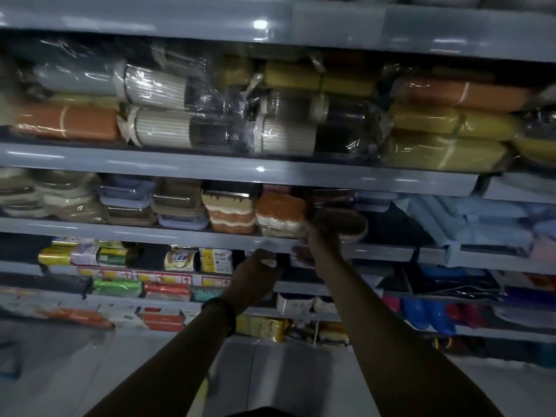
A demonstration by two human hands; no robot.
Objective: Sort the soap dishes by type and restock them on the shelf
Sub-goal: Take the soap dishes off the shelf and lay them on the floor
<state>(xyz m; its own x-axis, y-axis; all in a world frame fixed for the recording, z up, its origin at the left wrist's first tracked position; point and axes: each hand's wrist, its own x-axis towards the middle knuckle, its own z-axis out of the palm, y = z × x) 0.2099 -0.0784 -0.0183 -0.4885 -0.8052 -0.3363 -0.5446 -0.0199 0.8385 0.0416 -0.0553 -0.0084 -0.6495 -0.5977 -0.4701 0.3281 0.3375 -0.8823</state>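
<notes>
Head view, nearest first: pale glossy floor (75, 371) fills the bottom of the frame, and two bare forearms rise from it toward the middle. The left one wears a dark wristband (221, 311).

The left hand (255, 267) sits just below centre with its fingers curled beside a small pale thing. Motion blur hides whether they grip it, so I cannot tell.

Just right of centre and slightly higher, the right hand (320, 239) holds the brown soap dish (341, 222), its fingers wrapped on the dish's left end. The dish is a rounded oval with a paler rim. Its long axis runs left to right along the grey shelf edge (150, 233), its far end pointing right.

An orange and cream stack (279, 213) of wrapped dishes stands immediately to the dish's left, close against the hand. Lidded boxes (177, 206) line that shelf further left, and pale blue trays (481, 218) lie to the right.

Colourful packets (215, 260) fill the lower shelves at left. On the shelf above, in the upper half of the frame, are ribbed cylinders (162, 132) in shiny film and mustard rolls (445, 149).
</notes>
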